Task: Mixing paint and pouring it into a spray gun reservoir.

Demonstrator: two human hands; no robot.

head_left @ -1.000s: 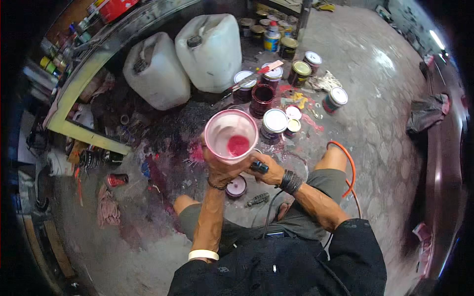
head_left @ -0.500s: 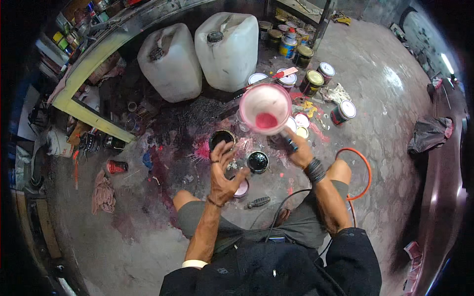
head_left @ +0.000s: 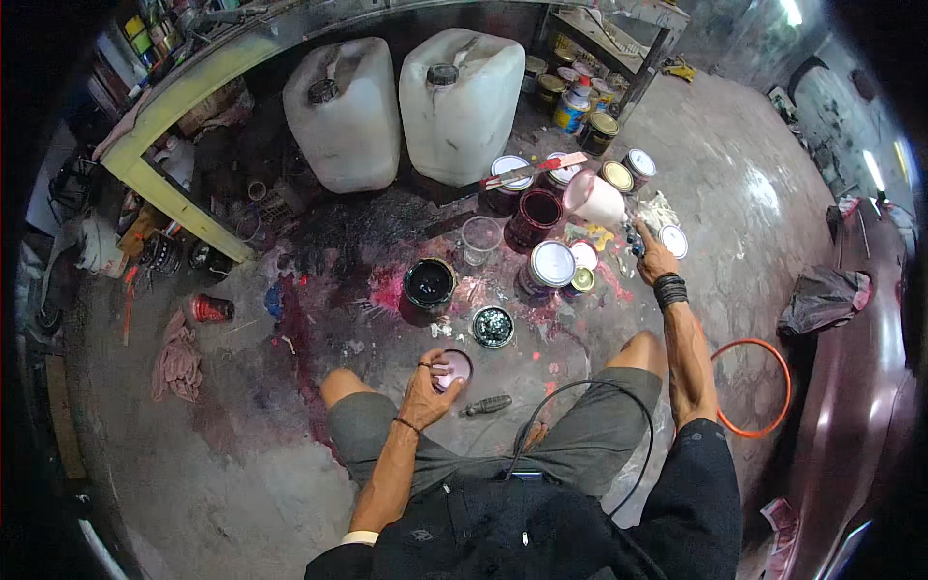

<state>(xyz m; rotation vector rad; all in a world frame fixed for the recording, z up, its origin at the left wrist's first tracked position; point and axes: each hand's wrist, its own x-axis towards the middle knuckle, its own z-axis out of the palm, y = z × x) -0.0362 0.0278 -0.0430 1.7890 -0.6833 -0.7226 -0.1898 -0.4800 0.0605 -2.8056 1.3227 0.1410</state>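
My right hand (head_left: 655,259) reaches out to the right, closed round a spray gun (head_left: 635,239). The gun's whitish-pink cup (head_left: 594,199) is tipped on its side above the paint cans. Low in front of my knees, my left hand (head_left: 425,391) has its fingers and thumb on the edge of a round pale-pink lid (head_left: 454,368) with a dark rim. Beyond that hand stand an open can of black paint (head_left: 430,283) and a round dark lid wet with paint (head_left: 493,328). A small dark grip-shaped tool (head_left: 486,405) lies beside the lid.
An open can of dark red paint (head_left: 537,215), a clear cup (head_left: 479,239) and a white-lidded can (head_left: 553,264) stand ahead. Two big white jerrycans (head_left: 462,116) are behind them. An orange hose (head_left: 785,387) curls at right, near a dark red car panel (head_left: 851,387). A black hose (head_left: 650,425) crosses my legs.
My right hand has swung right and away, tipping the cup from facing me onto its side. My left hand has come down from the air onto the pink lid. The view has shifted.
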